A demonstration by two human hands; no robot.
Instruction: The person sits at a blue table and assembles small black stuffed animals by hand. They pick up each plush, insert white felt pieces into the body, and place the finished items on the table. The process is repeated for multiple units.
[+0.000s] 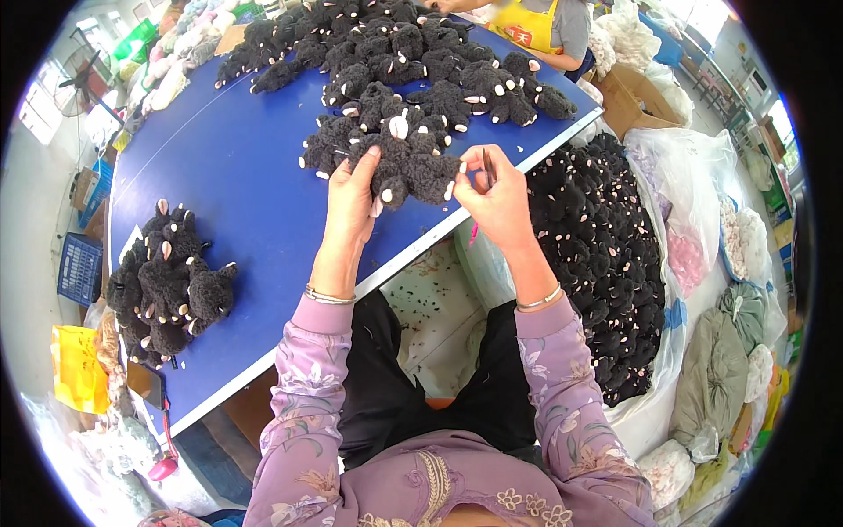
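Note:
A black fluffy plush toy (409, 167) with pale ears and paw tips is held over the table's near right edge. My left hand (353, 189) is closed round its left side, the thumb on top. My right hand (497, 198) pinches at the pale tip of a limb on the toy's right side. That same hand also grips a slim dark pointed tool (489, 167), possibly tweezers or snips; its full shape is hidden. A small pink piece shows below this hand; whether it belongs to the tool I cannot tell.
Many similar black toys (378, 53) are heaped across the far side of the blue table (263, 167). A smaller pile (167, 281) sits at left. On my right, a big plastic-lined bag (597, 263) is full of them. Across the table stands a person in a yellow apron (525, 25).

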